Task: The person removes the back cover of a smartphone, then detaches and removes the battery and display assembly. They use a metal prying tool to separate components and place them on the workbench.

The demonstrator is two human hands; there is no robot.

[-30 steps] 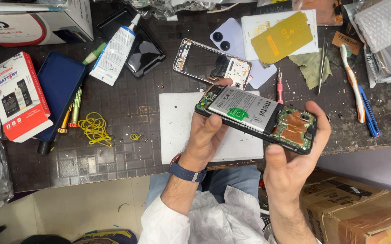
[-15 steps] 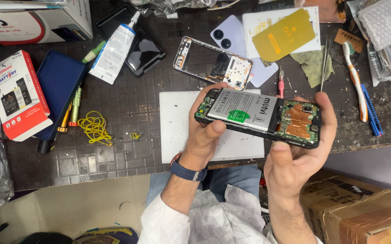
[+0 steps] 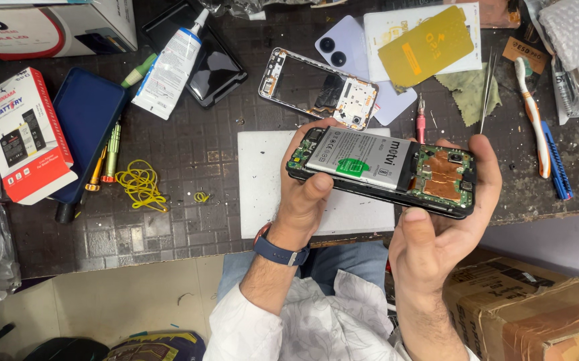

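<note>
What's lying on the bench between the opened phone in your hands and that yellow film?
In the head view, an empty phone frame lies between the opened phone and the yellow film.

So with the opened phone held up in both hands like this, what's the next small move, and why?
Probably lower the opened phone onto the white mat just beneath it. The left hand grips one end and the right hand cradles the other, so neither is free to work on the exposed battery and circuit board.

Opened phone (image 3: 383, 170) above white mat (image 3: 262, 180); bare frame (image 3: 317, 87) behind; glue tube (image 3: 169, 63) far left, seemingly overlapping screen (image 3: 219, 67).
</note>
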